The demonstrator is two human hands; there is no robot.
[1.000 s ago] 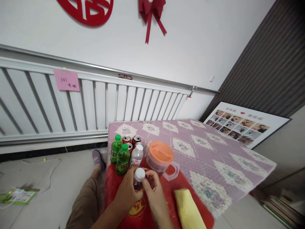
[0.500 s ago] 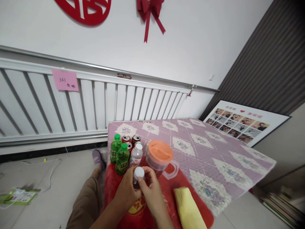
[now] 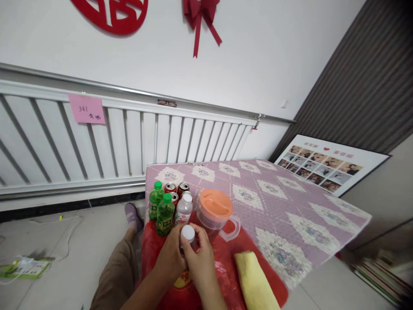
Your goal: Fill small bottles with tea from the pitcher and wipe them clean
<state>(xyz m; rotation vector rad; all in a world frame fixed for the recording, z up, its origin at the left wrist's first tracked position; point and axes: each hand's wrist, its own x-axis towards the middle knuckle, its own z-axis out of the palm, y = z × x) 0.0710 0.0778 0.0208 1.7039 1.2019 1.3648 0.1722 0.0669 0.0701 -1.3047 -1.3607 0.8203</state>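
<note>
A clear bottle with a white cap (image 3: pixel 188 233) is held upright between my two hands, low in the middle of the view. My left hand (image 3: pixel 174 249) wraps round the bottle's left side. From the right, my right hand (image 3: pixel 200 247) closes on it, thumb and fingers just below the cap; most of the bottle's body is hidden. Just behind stands another white-capped bottle (image 3: pixel 183 211) with a printed label. Two green bottles (image 3: pixel 165 217) are to its left, and several drink cans (image 3: pixel 170 188) are behind. A clear pitcher with an orange lid (image 3: pixel 215 204) stands to the right.
A red plastic sheet (image 3: pixel 226 262) covers the near part of the table, over a purple flowered cloth (image 3: pixel 247 196). A rolled yellow cloth (image 3: pixel 256 280) lies at the near right. Beyond the table are a white radiator (image 3: pixel 122 142) and a leaning photo board (image 3: pixel 332 165).
My right hand's fingers have shifted slightly round the bottle and sit closer to its cap. The camera view has moved a little; the other things stay in place.
</note>
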